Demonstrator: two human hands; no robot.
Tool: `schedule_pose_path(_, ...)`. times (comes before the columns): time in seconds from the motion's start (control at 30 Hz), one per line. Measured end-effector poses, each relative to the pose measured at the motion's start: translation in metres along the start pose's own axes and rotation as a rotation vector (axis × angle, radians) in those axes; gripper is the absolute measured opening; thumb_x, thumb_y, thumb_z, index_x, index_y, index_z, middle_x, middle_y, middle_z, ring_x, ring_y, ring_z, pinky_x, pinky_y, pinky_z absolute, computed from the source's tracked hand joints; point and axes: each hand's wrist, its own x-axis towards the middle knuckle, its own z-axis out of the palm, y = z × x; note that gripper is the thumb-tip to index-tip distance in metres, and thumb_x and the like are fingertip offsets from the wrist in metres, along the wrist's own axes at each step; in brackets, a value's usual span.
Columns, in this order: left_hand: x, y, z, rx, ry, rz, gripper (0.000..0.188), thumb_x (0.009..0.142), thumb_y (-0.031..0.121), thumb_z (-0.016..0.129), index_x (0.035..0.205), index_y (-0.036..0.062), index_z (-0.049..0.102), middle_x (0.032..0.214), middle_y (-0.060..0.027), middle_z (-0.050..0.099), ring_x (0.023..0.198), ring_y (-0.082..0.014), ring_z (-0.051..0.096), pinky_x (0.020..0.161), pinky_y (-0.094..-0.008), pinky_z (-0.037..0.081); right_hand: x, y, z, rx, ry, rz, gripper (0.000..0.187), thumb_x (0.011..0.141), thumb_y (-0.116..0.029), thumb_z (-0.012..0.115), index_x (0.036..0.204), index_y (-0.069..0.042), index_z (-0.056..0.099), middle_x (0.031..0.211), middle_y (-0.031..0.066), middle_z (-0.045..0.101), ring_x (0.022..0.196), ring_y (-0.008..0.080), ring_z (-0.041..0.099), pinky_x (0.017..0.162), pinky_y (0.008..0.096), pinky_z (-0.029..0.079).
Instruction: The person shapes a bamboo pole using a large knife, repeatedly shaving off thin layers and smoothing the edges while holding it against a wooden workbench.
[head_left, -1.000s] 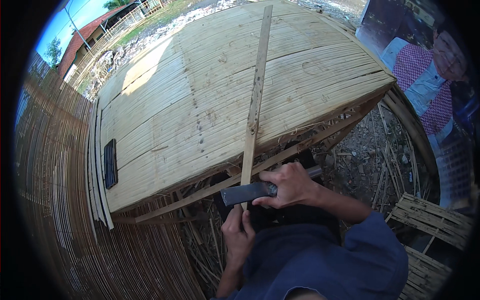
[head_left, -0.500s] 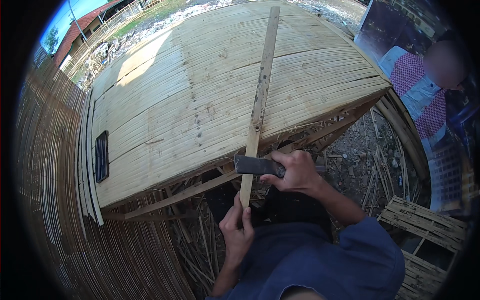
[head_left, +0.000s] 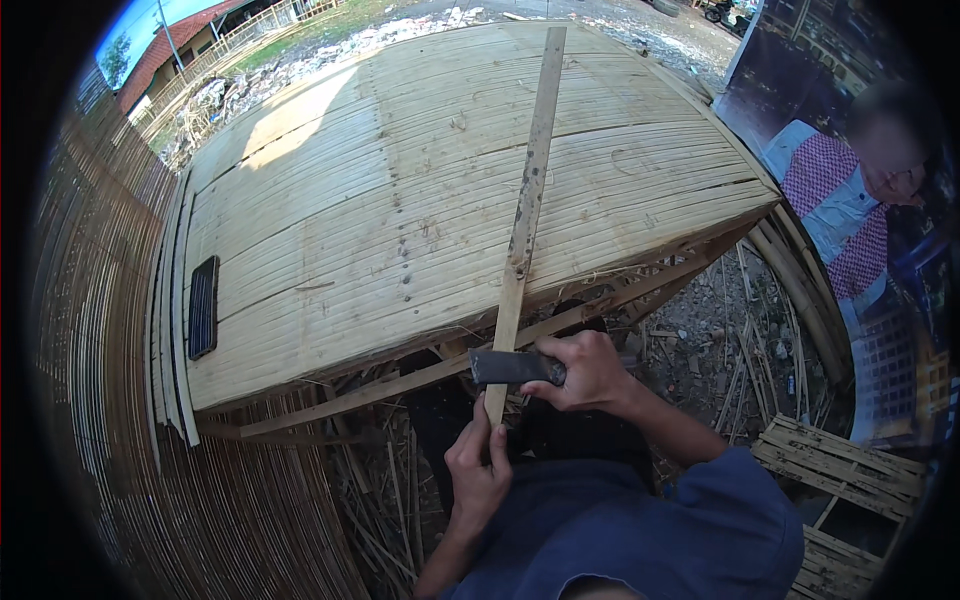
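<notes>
A long, flat bamboo strip (head_left: 527, 200) with dark spots lies over the near edge of a slatted bamboo tabletop (head_left: 330, 230), its near end reaching toward my body. My left hand (head_left: 478, 470) is closed round that near end, thumb along one side. In my right hand (head_left: 590, 372) is a short, wide, dark blade (head_left: 500, 366), like a cleaver or chopping knife, laid crosswise on the strip just beyond my left fingers. My right fingers wrap its handle end, which is mostly hidden.
A black phone (head_left: 204, 308) lies on the tabletop's left side. Thin bamboo screening (head_left: 100, 350) stands at left. On the right hang a printed banner (head_left: 800, 70) with a person's figure and curved bamboo poles (head_left: 805, 270). A slatted bamboo panel (head_left: 840, 470) sits lower right; scraps litter the ground.
My right hand has drawn the blade along the strip toward me, closer to my left fingers. My left hand keeps its hold on the near end. The view has shifted slightly.
</notes>
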Motion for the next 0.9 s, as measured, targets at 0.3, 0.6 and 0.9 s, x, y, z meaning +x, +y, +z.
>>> schedule_pose_path(0.3, -0.004, -0.007, -0.011, -0.152, -0.095, -0.103, 0.037, 0.09, 0.006, 0.045, 0.125, -0.0072, 0.047, 0.08, -0.0204, 0.062, 0.069, -0.015, 0.061, 0.062, -0.0276, 0.046, 0.01, 0.001, 0.004, 0.1, 0.057, 0.132, 0.061, 0.074, -0.064, 0.058, 0.082, -0.004, 0.063, 0.054, 0.0129, 0.057, 0.056, 0.0308, 0.063, 0.056, 0.0411, 0.052)
schedule_pose_path(0.6, 0.008, -0.006, -0.018, -0.125, -0.111, -0.084, 0.034, 0.094, 0.015, 0.043, 0.121, -0.0045, 0.051, 0.058, -0.0066, 0.046, 0.053, -0.0073, 0.041, 0.048, -0.0255, 0.034, 0.005, -0.022, 0.004, 0.013, -0.18, -0.044, 0.064, 0.073, -0.068, 0.055, 0.08, -0.005, 0.062, 0.053, 0.0128, 0.057, 0.057, 0.0329, 0.063, 0.056, 0.0418, 0.051)
schedule_pose_path(0.9, -0.006, 0.003, -0.014, -0.098, -0.093, -0.13, 0.028, 0.091, 0.006, 0.046, 0.115, -0.0052, 0.054, 0.072, -0.0184, 0.058, 0.06, -0.0224, 0.059, 0.059, -0.0298, 0.045, 0.011, -0.008, -0.013, -0.113, 0.016, 0.032, 0.063, 0.072, -0.069, 0.055, 0.074, -0.006, 0.06, 0.052, 0.0117, 0.057, 0.053, 0.0298, 0.062, 0.05, 0.0404, 0.05)
